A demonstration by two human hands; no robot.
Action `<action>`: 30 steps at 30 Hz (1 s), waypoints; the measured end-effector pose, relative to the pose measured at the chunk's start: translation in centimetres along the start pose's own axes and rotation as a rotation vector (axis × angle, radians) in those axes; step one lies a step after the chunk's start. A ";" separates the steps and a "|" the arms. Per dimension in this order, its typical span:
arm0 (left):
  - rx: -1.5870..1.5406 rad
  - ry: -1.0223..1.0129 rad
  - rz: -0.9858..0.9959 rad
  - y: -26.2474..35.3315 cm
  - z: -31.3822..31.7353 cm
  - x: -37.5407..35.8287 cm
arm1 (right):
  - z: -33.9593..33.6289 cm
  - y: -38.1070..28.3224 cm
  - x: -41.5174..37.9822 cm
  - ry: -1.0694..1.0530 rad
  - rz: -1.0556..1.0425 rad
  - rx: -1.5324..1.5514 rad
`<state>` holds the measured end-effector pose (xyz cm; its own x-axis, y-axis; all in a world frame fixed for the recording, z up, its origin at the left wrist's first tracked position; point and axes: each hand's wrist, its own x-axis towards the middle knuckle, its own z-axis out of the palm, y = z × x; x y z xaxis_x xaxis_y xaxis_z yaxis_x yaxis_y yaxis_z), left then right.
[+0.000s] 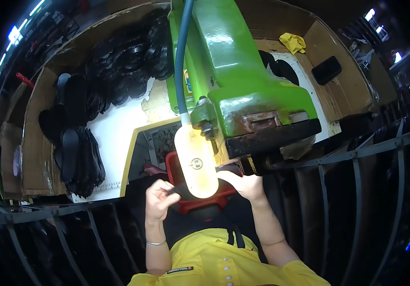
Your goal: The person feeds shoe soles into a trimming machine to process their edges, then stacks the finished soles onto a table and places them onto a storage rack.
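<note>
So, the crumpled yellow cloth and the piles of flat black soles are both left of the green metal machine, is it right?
Not quite. The head view shows the crumpled yellow cloth to the right of the green metal machine; the piles of flat black soles are left of it.

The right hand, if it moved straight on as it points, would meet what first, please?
The right hand would probably meet the green machine first, though depth is unclear and it might pass beneath.
</note>
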<state>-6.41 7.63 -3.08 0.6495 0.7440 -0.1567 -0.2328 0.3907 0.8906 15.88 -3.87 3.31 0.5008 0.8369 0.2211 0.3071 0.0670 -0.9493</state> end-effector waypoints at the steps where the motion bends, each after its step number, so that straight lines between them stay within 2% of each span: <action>1: 0.175 -0.106 -0.020 -0.1 0.1 0.1 | 0.2 0.1 0.0 0.025 -0.003 0.066; 2: 0.259 -0.160 -0.148 -0.3 0.4 -0.1 | 0.5 0.3 0.0 0.047 -0.006 0.132; 3: 0.325 -0.230 -0.105 -0.7 1.6 0.2 | 0.7 0.6 0.0 0.084 0.004 0.182; 4: 0.602 -0.321 0.076 1.1 4.4 1.0 | 1.0 0.8 -0.1 0.118 0.014 0.233; 5: 0.706 -0.265 0.196 1.4 6.4 1.6 | 1.3 1.1 -0.2 0.152 0.025 0.284; 6: 0.629 -0.226 0.248 0.6 7.7 2.3 | 1.5 1.4 -0.3 0.188 0.034 0.331; 7: 0.597 -0.213 0.310 -0.6 8.4 2.9 | 1.3 2.5 -1.0 0.207 0.073 0.241; 10: 0.570 -0.192 0.440 -3.6 9.1 3.8 | 1.4 5.2 -3.8 0.268 -0.001 0.312; 12: 0.486 -0.133 0.443 -4.5 9.6 3.4 | 0.9 6.1 -7.5 0.029 0.222 0.315; 14: 0.465 -0.086 0.464 -5.0 10.0 3.3 | 1.2 8.9 -11.0 -0.021 0.454 0.574; 16: 0.535 -0.051 0.495 -5.3 10.2 3.3 | 0.4 8.5 -11.6 0.146 0.407 0.677; 19: 0.680 -0.002 0.430 -6.0 9.7 2.9 | -2.3 8.2 -11.2 0.320 0.350 0.671; 21: 0.563 -0.005 0.380 -6.0 10.1 2.9 | -4.1 7.8 -10.4 0.407 0.323 0.654; 22: 0.402 -0.024 0.365 -5.1 11.3 3.1 | -4.8 7.6 -9.8 0.427 0.301 0.649; 24: 0.293 -0.043 0.351 -4.7 12.0 3.1 | -5.9 6.9 -8.3 0.458 0.258 0.636; 30: 0.390 0.019 0.401 -5.7 12.5 3.5 | -7.7 6.4 -5.7 0.442 0.213 0.535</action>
<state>6.24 1.21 -3.31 0.5513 0.8041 0.2225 -0.1716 -0.1517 0.9734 21.23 -12.44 -2.26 0.8208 0.5709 -0.0183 -0.2147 0.2785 -0.9361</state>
